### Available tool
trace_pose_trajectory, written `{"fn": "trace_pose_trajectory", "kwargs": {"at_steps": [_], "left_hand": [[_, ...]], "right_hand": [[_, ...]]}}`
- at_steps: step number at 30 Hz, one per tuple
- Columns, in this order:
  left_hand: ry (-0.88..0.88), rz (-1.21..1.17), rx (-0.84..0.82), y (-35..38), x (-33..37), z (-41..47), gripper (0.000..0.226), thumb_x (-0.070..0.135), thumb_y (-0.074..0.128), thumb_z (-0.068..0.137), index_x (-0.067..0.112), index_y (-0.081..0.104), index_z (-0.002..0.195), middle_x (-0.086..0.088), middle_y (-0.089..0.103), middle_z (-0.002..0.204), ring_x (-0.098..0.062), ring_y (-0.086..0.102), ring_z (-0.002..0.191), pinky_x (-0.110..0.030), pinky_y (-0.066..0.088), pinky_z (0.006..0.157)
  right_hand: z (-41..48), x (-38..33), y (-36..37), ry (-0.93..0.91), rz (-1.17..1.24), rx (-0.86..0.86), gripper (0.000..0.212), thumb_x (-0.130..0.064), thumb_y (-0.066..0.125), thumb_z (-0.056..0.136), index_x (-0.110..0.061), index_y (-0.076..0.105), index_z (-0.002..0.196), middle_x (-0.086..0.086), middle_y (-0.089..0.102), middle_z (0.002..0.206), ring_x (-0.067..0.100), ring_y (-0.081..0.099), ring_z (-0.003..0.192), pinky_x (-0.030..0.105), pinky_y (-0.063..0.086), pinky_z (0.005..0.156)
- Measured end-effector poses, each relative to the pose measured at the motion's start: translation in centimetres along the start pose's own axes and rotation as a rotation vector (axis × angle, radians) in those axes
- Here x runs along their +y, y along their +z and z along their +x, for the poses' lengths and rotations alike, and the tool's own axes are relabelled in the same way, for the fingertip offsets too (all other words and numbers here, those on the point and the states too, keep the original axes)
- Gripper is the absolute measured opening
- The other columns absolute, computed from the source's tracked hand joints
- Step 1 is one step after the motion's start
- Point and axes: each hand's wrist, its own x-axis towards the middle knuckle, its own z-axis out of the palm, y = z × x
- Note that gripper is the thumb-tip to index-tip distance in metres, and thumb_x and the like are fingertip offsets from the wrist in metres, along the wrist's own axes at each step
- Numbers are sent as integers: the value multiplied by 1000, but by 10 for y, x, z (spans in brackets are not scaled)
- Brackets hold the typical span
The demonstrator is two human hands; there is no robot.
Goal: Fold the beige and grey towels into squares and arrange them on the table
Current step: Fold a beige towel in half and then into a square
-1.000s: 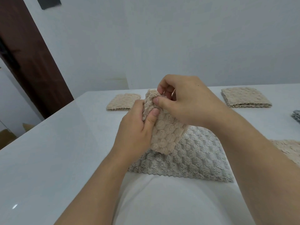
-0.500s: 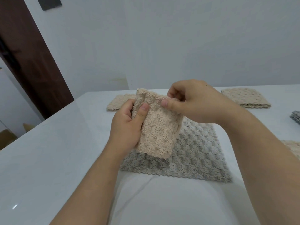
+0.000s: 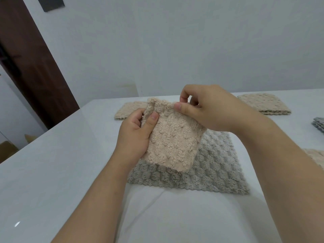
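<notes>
A beige towel (image 3: 172,142), folded small, hangs above the white table (image 3: 61,172). My left hand (image 3: 135,135) grips its upper left corner, thumb on the front. My right hand (image 3: 206,109) pinches the top edge between thumb and fingers. Under it a grey towel (image 3: 210,165) lies flat and unfolded on the table. A folded beige towel (image 3: 128,110) sits at the back left, partly hidden by my left hand. Another folded beige towel (image 3: 263,104) lies at the back right.
A folded grey towel (image 3: 319,124) shows at the right edge. Part of a further beige towel (image 3: 315,157) peeks out behind my right forearm. A dark brown door frame (image 3: 35,64) and a white wall (image 3: 175,41) stand behind the table.
The beige towel has been spread wider between my hands; my right hand moved right along the top edge and my left hand shifted left.
</notes>
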Motion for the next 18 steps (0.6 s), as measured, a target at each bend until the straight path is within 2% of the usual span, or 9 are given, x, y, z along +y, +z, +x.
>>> {"fn": "trace_pose_trajectory", "kwargs": {"at_steps": [3, 7, 9, 12, 14, 16, 18], "left_hand": [[11, 29, 2, 0, 0, 0, 23, 45, 69, 93, 24, 73, 101, -19, 74, 99, -47, 68, 97, -66, 54, 87], [14, 45, 4, 1, -2, -1, 22, 43, 68, 95, 23, 73, 101, -22, 73, 98, -48, 68, 95, -66, 55, 85], [20, 61, -2, 2, -3, 0, 24, 46, 68, 94, 23, 72, 101, -24, 72, 97, -49, 67, 94, -66, 55, 84], [45, 100, -5, 4, -3, -1, 31, 51, 67, 92, 21, 71, 99, -25, 70, 96, -48, 65, 91, -64, 55, 82], [43, 117, 0, 5, -4, -2, 33, 52, 67, 90, 20, 71, 98, -20, 71, 94, -44, 67, 90, -60, 57, 82], [44, 133, 2, 5, -4, -3, 32, 51, 67, 90, 20, 71, 98, -4, 71, 82, -26, 67, 78, -46, 58, 78], [53, 154, 18, 5, -3, -3, 41, 57, 64, 89, 16, 67, 96, 4, 58, 74, -13, 55, 69, -36, 49, 68]], "right_hand": [[0, 1, 2, 13, -16, 19, 29, -62, 57, 91, -33, 59, 94, -13, 64, 88, 4, 61, 77, 36, 55, 71], [2, 1, 9, 83, -46, -37, 36, -63, 55, 93, -34, 60, 114, -15, 65, 110, 8, 61, 92, 38, 54, 83], [4, 1, 12, 104, -81, -77, 38, -62, 51, 95, -31, 65, 114, -11, 68, 106, 14, 63, 96, 42, 55, 86], [4, 2, 13, 101, -102, -68, 34, -58, 53, 96, -28, 69, 102, -11, 67, 95, 16, 62, 92, 41, 55, 83], [3, 1, 12, 87, -102, -41, 30, -57, 55, 96, -29, 66, 99, -12, 65, 92, 16, 61, 91, 39, 55, 80], [3, 0, 12, 73, -113, -38, 27, -55, 56, 96, -30, 65, 99, -13, 64, 93, 15, 59, 92, 37, 53, 79], [3, -2, 12, 60, -117, -49, 25, -55, 57, 96, -32, 64, 100, -13, 63, 94, 15, 58, 92, 37, 52, 79]]}}
